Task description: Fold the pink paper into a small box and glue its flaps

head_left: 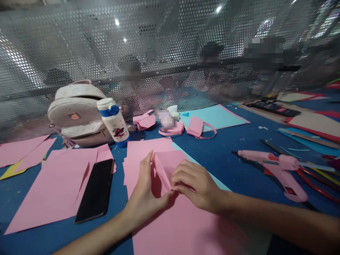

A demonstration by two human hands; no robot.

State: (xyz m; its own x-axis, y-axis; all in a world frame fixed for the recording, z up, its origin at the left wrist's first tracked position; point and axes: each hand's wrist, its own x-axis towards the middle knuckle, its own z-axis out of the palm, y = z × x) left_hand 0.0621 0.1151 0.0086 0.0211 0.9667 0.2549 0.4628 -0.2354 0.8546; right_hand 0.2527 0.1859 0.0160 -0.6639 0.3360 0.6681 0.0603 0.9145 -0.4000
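Observation:
A small folded piece of pink paper [167, 166] stands up between my two hands, over a large pink sheet [186, 226] on the blue table. My left hand [145, 191] holds the fold's left side, fingers upright against it and thumb pressing at its lower edge. My right hand [195, 184] pinches the fold's lower right edge with curled fingers. The two thumbs nearly meet at the crease.
A black phone [95, 191] lies on pink sheets [53, 187] to the left. Behind are a white backpack [77, 117] and a water bottle [114, 122]. A pink glue gun [278, 170] lies right. Small pink paper bags [198, 128] and a cyan sheet [215, 117] lie by the perforated metal screen [159, 46].

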